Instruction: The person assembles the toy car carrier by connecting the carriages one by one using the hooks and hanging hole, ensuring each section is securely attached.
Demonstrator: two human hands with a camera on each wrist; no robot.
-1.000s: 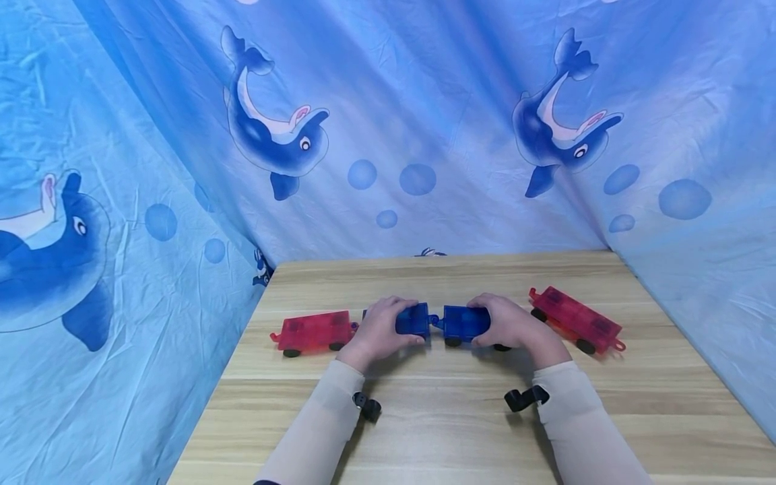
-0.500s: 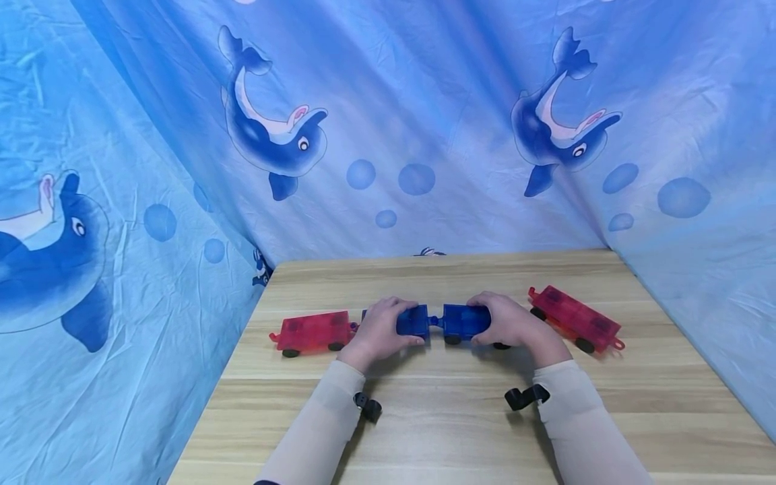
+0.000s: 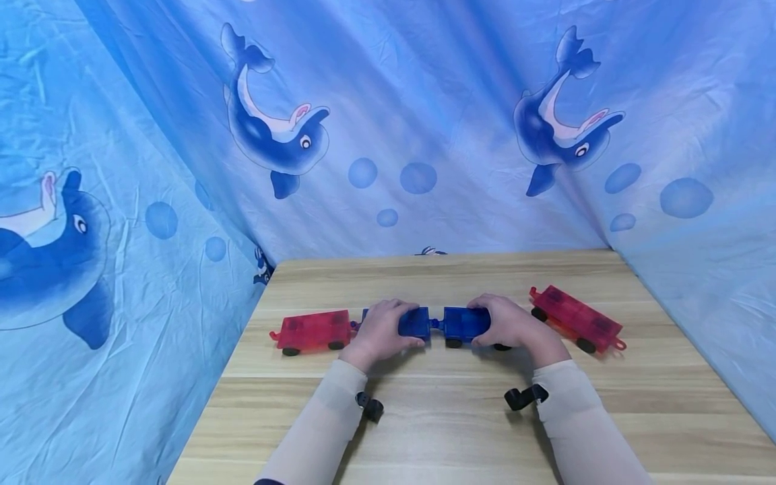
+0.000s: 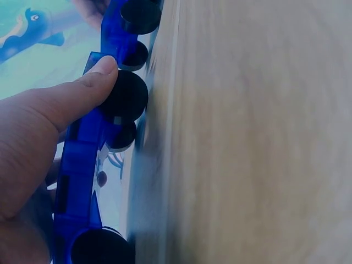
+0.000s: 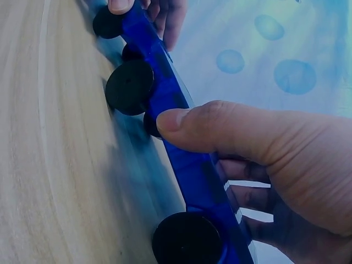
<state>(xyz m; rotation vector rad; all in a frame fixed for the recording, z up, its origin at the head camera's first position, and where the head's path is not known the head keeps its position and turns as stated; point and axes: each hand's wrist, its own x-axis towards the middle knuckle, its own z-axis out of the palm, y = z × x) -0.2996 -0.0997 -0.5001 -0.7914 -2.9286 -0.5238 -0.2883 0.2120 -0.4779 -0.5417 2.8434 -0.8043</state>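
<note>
Two blue see-through toy train cars with black wheels stand end to end in the middle of the table. My left hand (image 3: 382,331) grips the left blue car (image 3: 415,325) from above, thumb on the near side just by a wheel in the left wrist view. The right blue car (image 3: 463,325) is held by my right hand (image 3: 506,325), its thumb (image 5: 176,122) pressed to the near side and fingers behind. Between them the small blue coupling (image 3: 436,325) joins hook to loop. Left of my left hand, a red car (image 3: 315,330) meets the left blue car's coupling.
Another red car (image 3: 576,316) sits at an angle behind my right wrist, apart from the row. The wooden table (image 3: 448,417) ends at a blue dolphin-print cloth (image 3: 388,121) hanging at the back and sides.
The left blue car's right end has come down slightly, and the coupling between the blue cars now lies level. Both hands keep their grip and nearly the same place; the red cars stay put.
</note>
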